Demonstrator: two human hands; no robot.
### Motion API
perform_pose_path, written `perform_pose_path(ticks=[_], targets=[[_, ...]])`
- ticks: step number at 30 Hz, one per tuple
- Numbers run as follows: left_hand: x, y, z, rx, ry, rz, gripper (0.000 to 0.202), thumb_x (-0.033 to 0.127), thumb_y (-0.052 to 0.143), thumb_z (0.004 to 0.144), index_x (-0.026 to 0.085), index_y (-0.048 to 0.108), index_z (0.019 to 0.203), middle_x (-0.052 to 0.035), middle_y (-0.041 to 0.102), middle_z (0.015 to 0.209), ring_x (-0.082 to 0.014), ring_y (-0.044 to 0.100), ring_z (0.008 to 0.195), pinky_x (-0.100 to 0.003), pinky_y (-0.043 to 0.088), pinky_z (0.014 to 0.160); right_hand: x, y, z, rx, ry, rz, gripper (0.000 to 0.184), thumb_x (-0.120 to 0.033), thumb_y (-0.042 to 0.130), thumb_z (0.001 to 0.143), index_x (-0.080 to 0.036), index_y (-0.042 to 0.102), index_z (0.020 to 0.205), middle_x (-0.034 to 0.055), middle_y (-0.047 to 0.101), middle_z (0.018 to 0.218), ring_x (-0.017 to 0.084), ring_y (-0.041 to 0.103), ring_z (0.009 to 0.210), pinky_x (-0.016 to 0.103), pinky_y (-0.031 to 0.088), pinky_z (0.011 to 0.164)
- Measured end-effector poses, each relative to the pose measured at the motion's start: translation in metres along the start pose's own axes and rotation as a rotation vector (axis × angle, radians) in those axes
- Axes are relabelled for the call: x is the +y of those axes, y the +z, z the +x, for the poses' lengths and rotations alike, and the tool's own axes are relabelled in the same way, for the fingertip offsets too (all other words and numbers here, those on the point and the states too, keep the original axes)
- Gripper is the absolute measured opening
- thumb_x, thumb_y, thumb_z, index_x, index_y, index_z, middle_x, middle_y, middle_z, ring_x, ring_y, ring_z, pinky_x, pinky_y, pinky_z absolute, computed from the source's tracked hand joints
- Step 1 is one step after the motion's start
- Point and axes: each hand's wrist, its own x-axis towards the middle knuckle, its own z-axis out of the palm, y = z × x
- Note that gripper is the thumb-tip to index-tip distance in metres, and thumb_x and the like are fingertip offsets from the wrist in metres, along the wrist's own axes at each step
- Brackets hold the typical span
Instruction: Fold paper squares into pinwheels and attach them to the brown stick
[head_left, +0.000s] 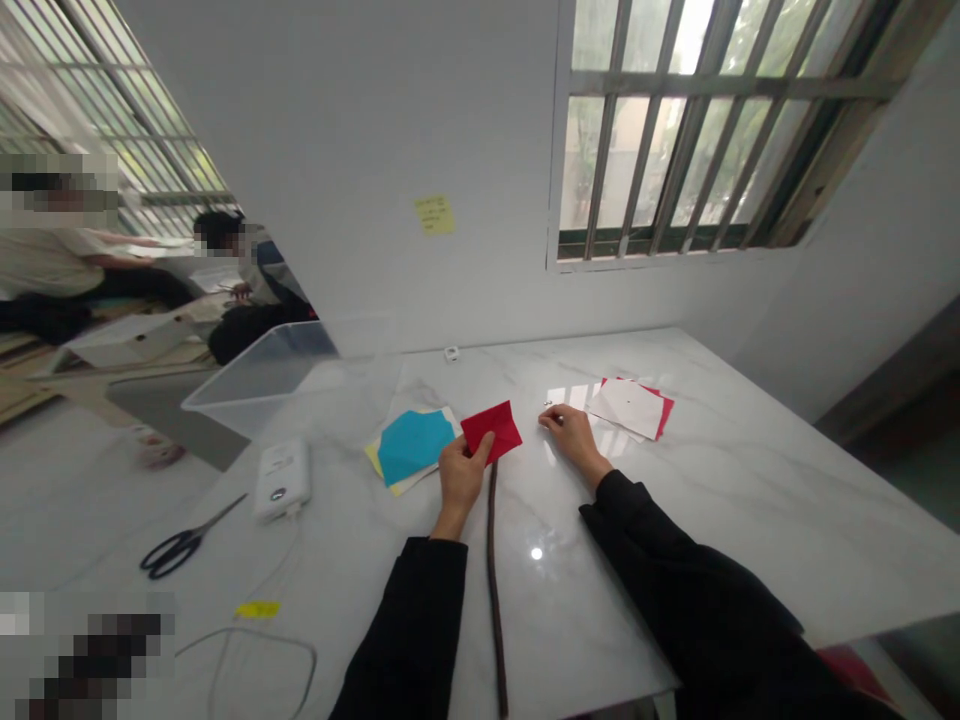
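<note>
Grips the red paper (496,417) near its lower edge in the left hand (461,475), leaving most beyond the grip. Curls the right hand (573,436) near the white paper (625,410); cannot tell if holding anything.

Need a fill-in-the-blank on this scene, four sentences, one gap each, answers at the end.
1. The paper held in the left hand is ____ in color.
2. The hand closest to the white-topped paper pile is the person's ____ hand.
3. The tool with two looped handles is a pair of ____.
4. The yellow sticky note above the table is on the ____.

Missing words: red; right; scissors; wall.
</note>
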Motion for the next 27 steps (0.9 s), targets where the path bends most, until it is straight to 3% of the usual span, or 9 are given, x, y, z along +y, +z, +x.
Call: perform_pose_path(ticks=[9,16,19,27], targets=[[0.029,0.01,-0.04,-0.184,-0.165,-0.294,0.044,0.05,0.08,0.073,0.011,0.076,0.095,-0.0116,0.078,0.092,-0.0258,0.073,0.081,-0.035,0.058,0.075,-0.013,-0.024,-0.045,0.006,0.17,0.236,0.021,-0.039,0.066,0.08,-0.021,0.074,0.087,0.0029,0.075,0.076,0.02,0.07,0.071,0.031,0.054,0.073],[0.027,0.019,-0.081,-0.29,-0.334,-0.497,0.047,0.048,0.082,0.072,0.011,0.076,0.1,-0.0119,0.078,0.094,-0.0262,0.074,0.085,-0.036,0.059,0.081,-0.022,-0.047,-0.079,0.013,0.246,0.231,0.031,-0.047,0.06,0.085,-0.02,0.075,0.084,0.0025,0.073,0.071,0.019,0.069,0.068,0.03,0.052,0.07],[0.026,0.021,-0.084,-0.341,-0.369,-0.461,0.047,0.048,0.084,0.069,0.01,0.076,0.097,-0.0128,0.078,0.091,-0.0272,0.074,0.083,-0.036,0.059,0.078,-0.023,-0.052,-0.083,0.011,0.26,0.178,0.032,-0.047,0.059,0.085,-0.02,0.076,0.084,0.0018,0.072,0.069,0.019,0.067,0.067,0.029,0.05,0.068],[0.021,0.02,-0.078,-0.348,-0.295,-0.312,0.052,0.05,0.083,0.068,0.01,0.075,0.099,-0.0139,0.078,0.095,-0.0272,0.074,0.086,-0.038,0.059,0.081,-0.017,-0.052,-0.082,-0.032,0.227,0.218,0.024,-0.039,0.064,0.08,-0.021,0.077,0.09,0.0027,0.076,0.077,0.02,0.07,0.073,0.032,0.054,0.074]])
